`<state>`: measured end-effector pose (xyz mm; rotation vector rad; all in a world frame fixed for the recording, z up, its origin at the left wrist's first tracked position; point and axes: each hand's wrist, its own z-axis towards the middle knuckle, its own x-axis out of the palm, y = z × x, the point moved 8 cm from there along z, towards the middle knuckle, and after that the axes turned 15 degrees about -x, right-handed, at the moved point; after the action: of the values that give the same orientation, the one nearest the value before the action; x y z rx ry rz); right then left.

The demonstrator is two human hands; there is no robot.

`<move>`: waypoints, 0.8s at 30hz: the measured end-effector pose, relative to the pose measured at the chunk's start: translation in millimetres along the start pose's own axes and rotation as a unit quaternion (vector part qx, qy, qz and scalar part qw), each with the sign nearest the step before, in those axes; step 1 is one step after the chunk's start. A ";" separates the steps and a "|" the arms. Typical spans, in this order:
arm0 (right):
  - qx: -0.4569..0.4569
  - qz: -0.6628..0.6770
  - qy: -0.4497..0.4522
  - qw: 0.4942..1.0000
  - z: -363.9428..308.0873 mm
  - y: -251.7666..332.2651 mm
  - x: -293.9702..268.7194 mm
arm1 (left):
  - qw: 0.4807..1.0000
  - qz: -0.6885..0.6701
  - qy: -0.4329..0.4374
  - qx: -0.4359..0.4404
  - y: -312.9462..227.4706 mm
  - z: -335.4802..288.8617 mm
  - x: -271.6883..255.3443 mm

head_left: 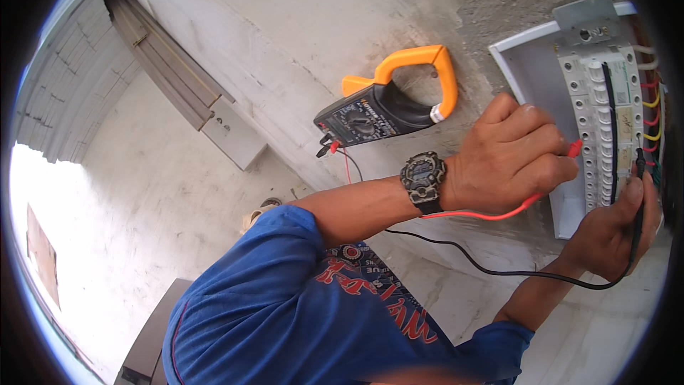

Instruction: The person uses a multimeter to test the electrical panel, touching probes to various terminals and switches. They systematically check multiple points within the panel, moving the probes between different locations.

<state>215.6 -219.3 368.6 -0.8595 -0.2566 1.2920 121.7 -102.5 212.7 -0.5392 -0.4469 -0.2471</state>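
My left hand, with a watch on its wrist, is closed around a red test probe. That probe points toward a row of circuit breakers inside a white electrical box; whether its tip touches is unclear. My right hand, lower and farther right, pinches a black test probe at the breakers' right side. A red lead and a black lead trail from the probes. The black clamp meter with an orange jaw is left of the box, leads plugged in.
Red, yellow and white wires crowd the box's right side. A metal plate juts over its top. Rough grey plaster surrounds the meter. Farther left are brown panels and a grey box.
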 end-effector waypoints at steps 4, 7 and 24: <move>-0.023 -0.007 -0.001 1.000 -1.0 -1.9 0.3 | 1.000 -0.004 -0.007 -0.006 1.5 -3.5 1.3; -0.033 0.000 -0.007 0.999 -1.4 -2.3 0.7 | 1.000 -0.006 -0.010 -0.010 1.8 -2.7 0.9; -0.119 0.080 -0.014 0.989 21.4 37.8 4.3 | 0.994 0.038 0.098 0.003 -9.6 11.7 0.8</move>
<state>176.1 -205.7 356.0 -1.0831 -0.3767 1.4437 115.2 -104.2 226.3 -0.5201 -0.2352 -0.2237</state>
